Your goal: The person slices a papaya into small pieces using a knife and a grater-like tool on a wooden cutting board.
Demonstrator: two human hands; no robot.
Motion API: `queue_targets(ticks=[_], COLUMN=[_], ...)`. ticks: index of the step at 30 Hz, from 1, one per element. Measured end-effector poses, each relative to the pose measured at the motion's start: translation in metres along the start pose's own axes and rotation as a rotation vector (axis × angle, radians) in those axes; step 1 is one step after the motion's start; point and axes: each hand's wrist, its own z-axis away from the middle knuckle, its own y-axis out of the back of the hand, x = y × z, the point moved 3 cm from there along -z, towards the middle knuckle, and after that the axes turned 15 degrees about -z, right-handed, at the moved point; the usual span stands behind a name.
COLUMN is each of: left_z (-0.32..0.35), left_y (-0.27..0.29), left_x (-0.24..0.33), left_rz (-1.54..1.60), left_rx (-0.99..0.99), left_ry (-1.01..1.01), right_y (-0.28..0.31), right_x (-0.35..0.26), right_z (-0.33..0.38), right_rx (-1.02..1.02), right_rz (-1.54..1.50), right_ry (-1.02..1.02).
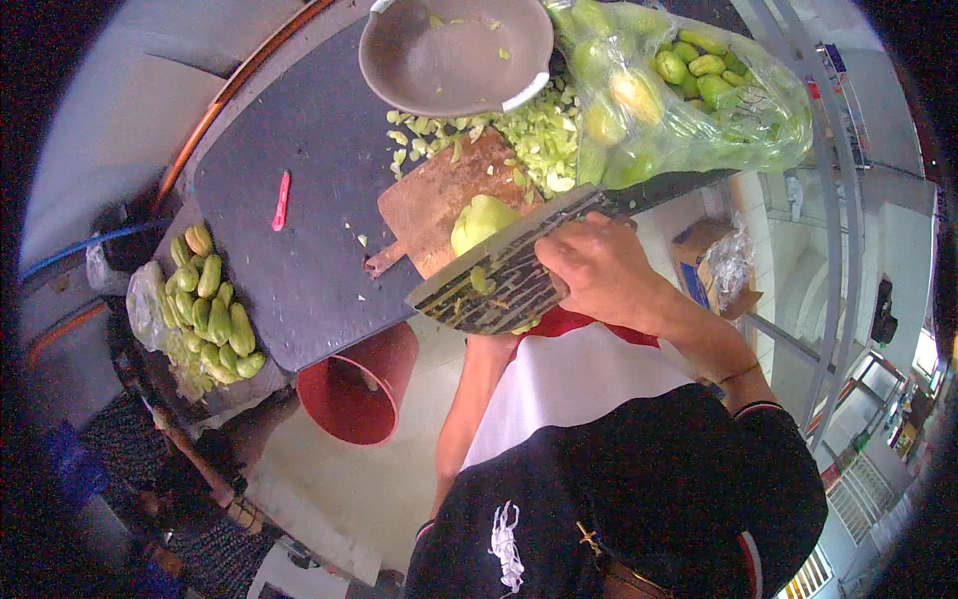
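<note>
My right hand (609,268) is wrapped round the grip of a broad cleaver (504,285), its wide blade marked with dark streaks and a bit of green pulp. Behind the blade, on a worn wooden chopping board (424,210), shows a pale green, peeled-looking fruit (481,222). My left forearm (461,404) reaches up under the cleaver, and the blade hides that hand's fingers. A sliver of green shows below the blade beside it; what it is stays hidden. Chopped pale green pieces (544,140) are heaped at the board's far side.
A grey-brown basin (454,60) stands at the far edge. Beside it lies a clear plastic bag (629,160) of green fruits. A pink-red cutter (281,202) lies on the dark tabletop (299,280). Several long green fruits (205,309) sit at left. Below stands a red bin (394,384).
</note>
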Motion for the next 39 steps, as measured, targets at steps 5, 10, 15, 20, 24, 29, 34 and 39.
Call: queue_targets(ticks=[5, 10, 15, 20, 24, 29, 34, 39], left_z=[-0.004, -0.009, -0.011, -0.009, -0.005, -0.002, -0.002, -0.004], left_y=[-0.008, -0.021, -0.028, -0.022, 0.000, -0.002, -0.017, -0.007], left_x=[0.005, 0.027, 0.033, 0.032, 0.018, 0.029, 0.040, 0.054], left_rz=[-0.016, -0.122, -0.043, -0.031, 0.112, -0.149, -0.078, 0.103], left_rx=[0.106, 0.120, 0.018, -0.060, 0.065, -0.042, -0.185, 0.124], left_ry=[0.027, -0.025, -0.011, -0.020, 0.032, -0.101, -0.029, -0.076], right_y=[-0.001, -0.010, -0.002, 0.017, 0.007, 0.005, -0.013, 0.005], right_x=[-0.003, 0.040, 0.086, 0.003, -0.011, 0.004, 0.103, 0.021], right_z=[-0.003, 0.001, 0.018, -0.010, -0.024, -0.024, 0.014, -0.002], right_rx=[-0.021, 0.006, 0.082, -0.047, -0.092, -0.154, -0.067, -0.124], right_rz=[-0.021, 0.040, -0.063, -0.081, -0.105, -0.061, 0.064, -0.119], right_ry=[-0.046, -0.228, -0.548, -0.206, -0.164, -0.270, -0.649, -0.567])
